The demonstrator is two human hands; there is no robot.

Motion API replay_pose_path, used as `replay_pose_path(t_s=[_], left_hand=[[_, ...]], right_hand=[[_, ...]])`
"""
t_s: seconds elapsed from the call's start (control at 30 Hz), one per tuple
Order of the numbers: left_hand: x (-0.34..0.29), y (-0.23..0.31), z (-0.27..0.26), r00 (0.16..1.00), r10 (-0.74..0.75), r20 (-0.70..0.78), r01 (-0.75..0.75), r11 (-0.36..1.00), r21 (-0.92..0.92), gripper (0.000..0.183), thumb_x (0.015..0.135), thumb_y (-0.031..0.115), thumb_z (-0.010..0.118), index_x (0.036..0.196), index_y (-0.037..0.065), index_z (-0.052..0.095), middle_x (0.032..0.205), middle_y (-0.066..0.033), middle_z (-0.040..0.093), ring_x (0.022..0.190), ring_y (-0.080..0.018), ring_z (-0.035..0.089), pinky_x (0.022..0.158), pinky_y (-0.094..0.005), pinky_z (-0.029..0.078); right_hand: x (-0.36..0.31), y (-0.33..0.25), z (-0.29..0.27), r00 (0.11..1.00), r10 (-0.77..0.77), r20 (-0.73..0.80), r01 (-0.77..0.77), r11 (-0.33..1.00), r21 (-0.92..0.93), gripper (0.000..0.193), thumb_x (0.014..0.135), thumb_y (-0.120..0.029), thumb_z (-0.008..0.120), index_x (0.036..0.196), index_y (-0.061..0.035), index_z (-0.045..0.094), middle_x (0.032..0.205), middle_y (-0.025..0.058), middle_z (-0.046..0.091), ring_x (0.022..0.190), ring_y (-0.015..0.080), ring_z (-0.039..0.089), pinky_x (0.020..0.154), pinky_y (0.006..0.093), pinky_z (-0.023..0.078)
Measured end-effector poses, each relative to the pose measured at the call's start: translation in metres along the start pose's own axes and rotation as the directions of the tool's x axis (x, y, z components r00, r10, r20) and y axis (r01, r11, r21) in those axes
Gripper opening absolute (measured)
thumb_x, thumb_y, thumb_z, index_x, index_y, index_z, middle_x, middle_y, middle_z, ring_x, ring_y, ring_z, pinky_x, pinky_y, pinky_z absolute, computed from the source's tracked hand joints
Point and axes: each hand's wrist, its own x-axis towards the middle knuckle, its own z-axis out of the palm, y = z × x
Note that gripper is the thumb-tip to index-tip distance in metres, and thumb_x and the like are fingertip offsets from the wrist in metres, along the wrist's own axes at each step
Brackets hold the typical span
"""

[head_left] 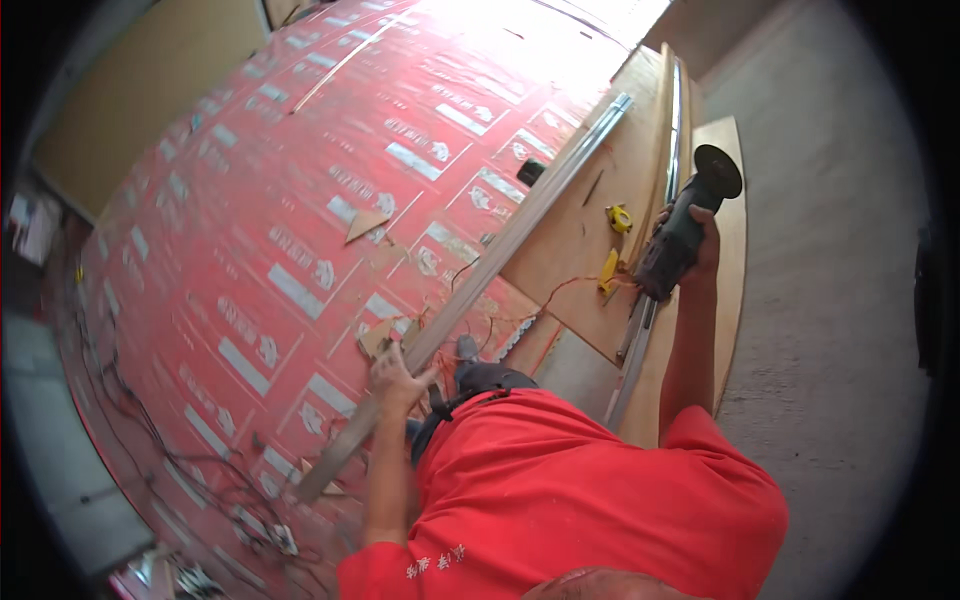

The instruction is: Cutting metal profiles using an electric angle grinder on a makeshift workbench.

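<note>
My right hand [707,245] is wrapped round the dark green body of an angle grinder [668,250], held above a wooden board. The grinder's round dark disc [718,172] points to the far right. My left hand [398,378] grips a long, pale metal channel [490,262], with fingers and thumb on either side of it. This channel slants from the near left up to the far right, in front of my body. Under the grinder, a second metal channel [637,335] runs along the boards, partly hidden by the tool.
A yellow tape measure [619,218] and a yellow-handled tool [608,272] lie on the plywood board [565,235]. An orange cord [570,283] trails across it. Red printed sheeting [330,250] covers the floor, with wood offcuts [367,224] and dark cables [180,460]. A grey wall [820,260] stands right.
</note>
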Motion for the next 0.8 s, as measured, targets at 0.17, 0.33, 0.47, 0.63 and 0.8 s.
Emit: replay_pose_path(t_s=[0.17, 0.33, 0.47, 0.63, 0.8], left_hand=[[0.073, 0.037, 0.08, 0.98, 0.071, 0.185, -0.076, 0.997, 0.021, 0.057, 0.067, 0.019, 0.072, 0.117, 0.004, 0.048, 0.1, -0.0194, 0.058, 0.094, -0.0384, 0.059, 0.082, -0.0484, 0.048], [0.153, 0.138, 0.074, 0.956, 0.021, 0.294, -0.016, 1.0, -0.019, 0.05, 0.073, 0.021, 0.072, 0.114, 0.005, 0.049, 0.102, -0.02, 0.06, 0.097, -0.0407, 0.06, 0.081, -0.0504, 0.049], [0.194, 0.176, 0.118, 0.976, 0.052, 0.214, -0.06, 0.998, 0.031, 0.052, 0.073, 0.023, 0.073, 0.115, 0.005, 0.048, 0.106, -0.0191, 0.06, 0.1, -0.0379, 0.06, 0.084, -0.0474, 0.049], [0.218, 0.203, 0.14, 0.973, 0.074, 0.22, -0.087, 0.995, 0.053, 0.05, 0.073, 0.016, 0.068, 0.116, 0.003, 0.048, 0.105, -0.0203, 0.059, 0.098, -0.0391, 0.06, 0.085, -0.0466, 0.048], [0.219, 0.21, 0.152, 0.966, 0.119, 0.229, -0.129, 0.991, 0.032, 0.051, 0.072, 0.015, 0.067, 0.118, 0.003, 0.047, 0.105, -0.0206, 0.059, 0.097, -0.0402, 0.059, 0.086, -0.0473, 0.048]], right_hand=[[0.01, -0.012, -0.077, 0.974, 0.005, -0.224, 0.021, 0.993, 0.114, 0.042, 0.078, -0.023, 0.065, 0.109, -0.0013, 0.048, 0.091, 0.0129, 0.06, 0.078, 0.0258, 0.065, 0.071, 0.038, 0.06], [0.024, -0.026, -0.136, 0.933, 0.025, -0.359, 0.034, 0.987, 0.156, 0.043, 0.075, -0.024, 0.067, 0.108, -0.0007, 0.049, 0.087, 0.0125, 0.061, 0.074, 0.0264, 0.066, 0.069, 0.0378, 0.06], [0.042, -0.031, -0.159, 0.922, 0.054, -0.384, 0.026, 0.979, 0.201, 0.045, 0.074, -0.025, 0.067, 0.107, -0.0001, 0.049, 0.085, 0.0132, 0.061, 0.074, 0.0268, 0.066, 0.068, 0.0375, 0.06], [0.05, -0.027, -0.176, 0.911, 0.077, -0.405, 0.041, 0.96, 0.276, 0.044, 0.075, -0.024, 0.067, 0.108, -0.0015, 0.049, 0.087, 0.0129, 0.06, 0.074, 0.0273, 0.065, 0.068, 0.0388, 0.059], [0.051, -0.026, -0.182, 0.906, 0.08, -0.415, 0.036, 0.964, 0.264, 0.042, 0.076, -0.021, 0.067, 0.109, -0.0028, 0.049, 0.09, 0.0124, 0.059, 0.077, 0.0274, 0.065, 0.069, 0.0398, 0.059]])
